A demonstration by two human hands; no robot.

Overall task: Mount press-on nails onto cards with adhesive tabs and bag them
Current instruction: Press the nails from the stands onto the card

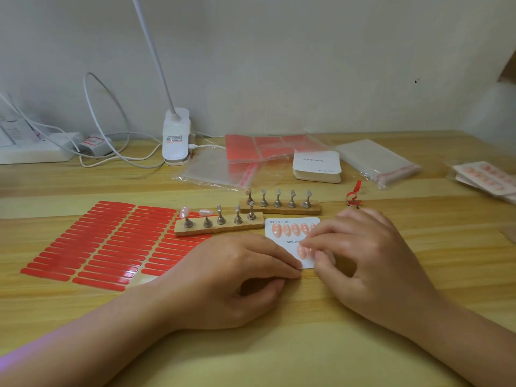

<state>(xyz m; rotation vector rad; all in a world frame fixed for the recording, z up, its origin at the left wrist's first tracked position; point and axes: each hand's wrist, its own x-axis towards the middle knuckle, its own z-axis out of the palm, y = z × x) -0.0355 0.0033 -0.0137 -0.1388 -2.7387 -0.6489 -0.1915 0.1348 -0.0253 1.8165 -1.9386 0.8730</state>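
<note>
While my two bare hands meet over the white printed card (282, 241), I press a nail down onto it.

My left hand (237, 277) lies nearest, its forefinger stretched flat onto the card's near corner and the other fingers curled loosely under, holding nothing. My right hand (371, 255) has its fingertips (312, 241) bunched together, pressing on the pale pink press-on nails (303, 250) of the card's lower row; five more sit in the upper row. Just beyond stand two wooden strips of metal nail stands (220, 223), the nearer one carrying two nails. To the left lies the sheet of red adhesive tabs (106, 244). Farther back are a stack of blank cards (317, 166), clear plastic bags (377, 160) and a white clip lamp (176, 135) on the wooden table (279, 344).
</note>
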